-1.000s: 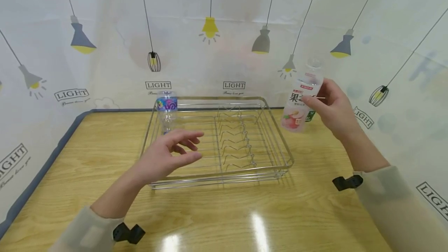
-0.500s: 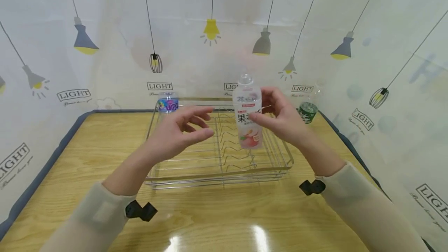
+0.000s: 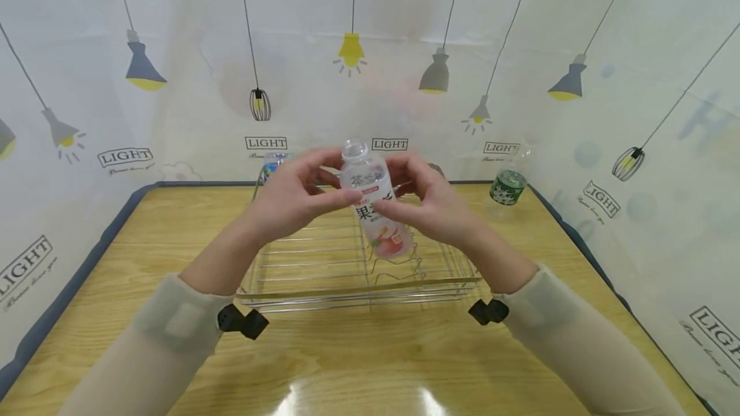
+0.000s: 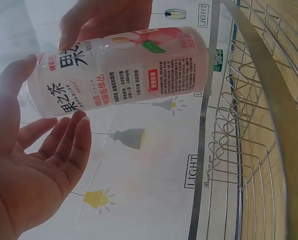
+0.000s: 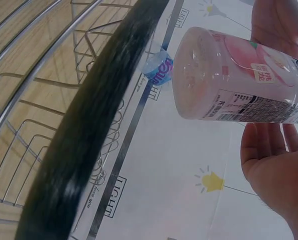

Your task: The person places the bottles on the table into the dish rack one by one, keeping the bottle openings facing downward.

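Note:
A clear plastic drink bottle [image 3: 381, 233] with a white and pink peach label is held up over the metal wire dish rack [image 3: 358, 286]. It leans a little, with its uncapped neck toward the upper left. My left hand [image 3: 286, 201] grips its upper part, the thumb on the label and the fingers on the far side. From the right, my right hand [image 3: 442, 207] holds the bottle too, its thumb across the printed characters. In the right wrist view the base of the drink bottle [image 5: 191, 75] points toward the rack.
At the rack's back left corner stands a bottle with a blue and purple label [image 3: 268, 169], partly hidden by my left hand. A bottle with a green label [image 3: 509, 187] stands on the wooden table [image 3: 358, 358] at the back right. A printed cloth backdrop [image 3: 300, 5] encloses the table.
My right hand has brought the drink bottle leftward from the rack's right side to over its middle. My left hand has moved up and right and taken hold of it.

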### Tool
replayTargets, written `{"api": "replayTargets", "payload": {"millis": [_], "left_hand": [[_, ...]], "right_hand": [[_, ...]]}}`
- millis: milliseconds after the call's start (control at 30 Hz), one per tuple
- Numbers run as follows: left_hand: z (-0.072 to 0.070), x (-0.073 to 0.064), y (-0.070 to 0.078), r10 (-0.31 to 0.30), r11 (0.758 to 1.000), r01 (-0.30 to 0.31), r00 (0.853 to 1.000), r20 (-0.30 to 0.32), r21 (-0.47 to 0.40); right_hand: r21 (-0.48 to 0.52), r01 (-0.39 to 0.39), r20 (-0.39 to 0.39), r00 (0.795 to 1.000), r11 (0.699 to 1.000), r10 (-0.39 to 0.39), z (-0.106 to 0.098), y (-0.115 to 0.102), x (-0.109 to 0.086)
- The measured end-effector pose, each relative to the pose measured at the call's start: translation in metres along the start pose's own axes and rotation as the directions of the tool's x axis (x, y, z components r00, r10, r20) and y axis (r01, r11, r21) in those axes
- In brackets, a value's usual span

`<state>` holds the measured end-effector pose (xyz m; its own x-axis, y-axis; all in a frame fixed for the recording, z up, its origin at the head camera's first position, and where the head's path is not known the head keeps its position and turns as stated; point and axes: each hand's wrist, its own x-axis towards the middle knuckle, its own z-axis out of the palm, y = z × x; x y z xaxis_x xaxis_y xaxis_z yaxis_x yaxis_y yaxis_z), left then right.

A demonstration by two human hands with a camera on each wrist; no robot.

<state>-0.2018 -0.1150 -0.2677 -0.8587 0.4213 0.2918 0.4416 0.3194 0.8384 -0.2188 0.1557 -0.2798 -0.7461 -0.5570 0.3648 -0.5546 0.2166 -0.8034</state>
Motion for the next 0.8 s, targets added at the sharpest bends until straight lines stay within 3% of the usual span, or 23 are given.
{"api": "replayTargets", "payload": {"millis": [467,800], "left_hand": [[-0.0002,-0.0044,-0.0022,-0.039,0.999,0.039,0.999,-0.014,0.004],[-0.0041,-0.0091,-0.0044,-0.064,0.997,0.062,0.997,-0.044,-0.049]], "right_hand": [[-0.032,0.006,0.014,1.000,0.999,-0.005,0.0080,0.0064,0.0013],[-0.031,-0.021,0.041,0.999,0.999,0.022,0.0054,0.0084,-0.0009]]}}
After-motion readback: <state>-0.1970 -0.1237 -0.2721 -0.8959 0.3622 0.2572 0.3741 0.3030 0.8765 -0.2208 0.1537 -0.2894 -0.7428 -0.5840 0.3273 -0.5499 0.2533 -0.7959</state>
